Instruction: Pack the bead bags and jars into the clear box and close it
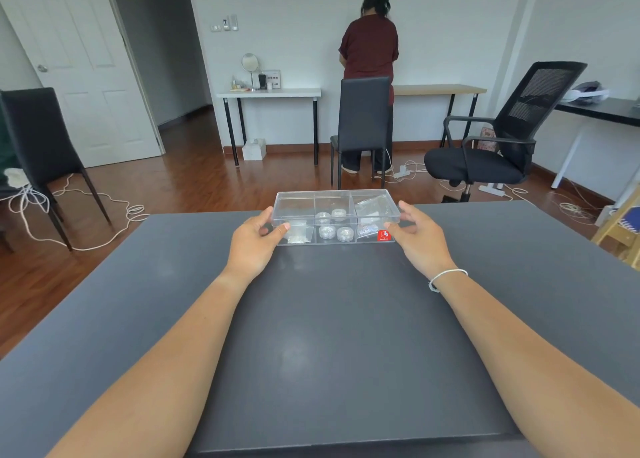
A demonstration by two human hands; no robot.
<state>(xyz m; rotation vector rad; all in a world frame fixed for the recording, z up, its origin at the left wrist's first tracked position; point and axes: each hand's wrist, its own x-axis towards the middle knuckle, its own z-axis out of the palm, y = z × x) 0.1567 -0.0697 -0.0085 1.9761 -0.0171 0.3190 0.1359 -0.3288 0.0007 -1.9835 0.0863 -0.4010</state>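
A clear box point(335, 197) with three compartments stands near the far edge of the dark table point(332, 336), its lid on top. Several small round jars point(333, 225) fill the middle compartment. One bead bag point(296, 233) lies in the left compartment, and more bead bags point(369, 212) lie in the right one beside a red sticker point(383, 235). My left hand point(254, 241) touches the box's left end with thumb and fingers. At the right end, my right hand point(417, 238) touches the box, fingers spread.
Beyond the table stand a black dining chair point(363, 125) and a black office chair point(498, 135). A person in a dark red shirt point(370, 45) faces the far wall. Another chair point(38, 146) and white cables point(104, 201) are on the wooden floor at left.
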